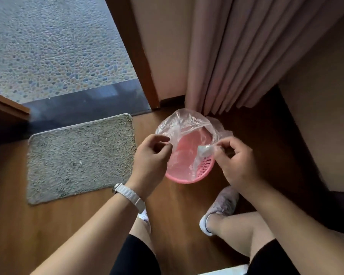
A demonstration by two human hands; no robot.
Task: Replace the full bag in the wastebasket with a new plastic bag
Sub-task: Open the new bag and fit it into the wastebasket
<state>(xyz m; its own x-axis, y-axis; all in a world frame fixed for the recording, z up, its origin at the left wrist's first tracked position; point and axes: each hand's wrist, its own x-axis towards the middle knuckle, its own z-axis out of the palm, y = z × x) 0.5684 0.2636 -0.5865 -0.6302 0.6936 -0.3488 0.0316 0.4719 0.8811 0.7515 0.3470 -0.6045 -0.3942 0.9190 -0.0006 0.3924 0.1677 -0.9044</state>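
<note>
Covering the near floor on the left, the grey mat (78, 155) is the largest thing, and a pink curtain (246, 56) hangs at the far right above the wooden floor (187, 215). Between them, near the person's shoes, stands the pink wastebasket (184, 180). I see no full bag inside it, so I judge that the old one is already out. A clear plastic bag (184, 124) is spread over its mouth, with the far edge puffed up above the rim. The left hand (150, 157) pinches the left edge of the bag between thumb and fingers, and the right hand (235, 159) pinches the right edge in the same way. Both hands pull outward, probably to open the bag wide so its edge can be folded over the rim.
</note>
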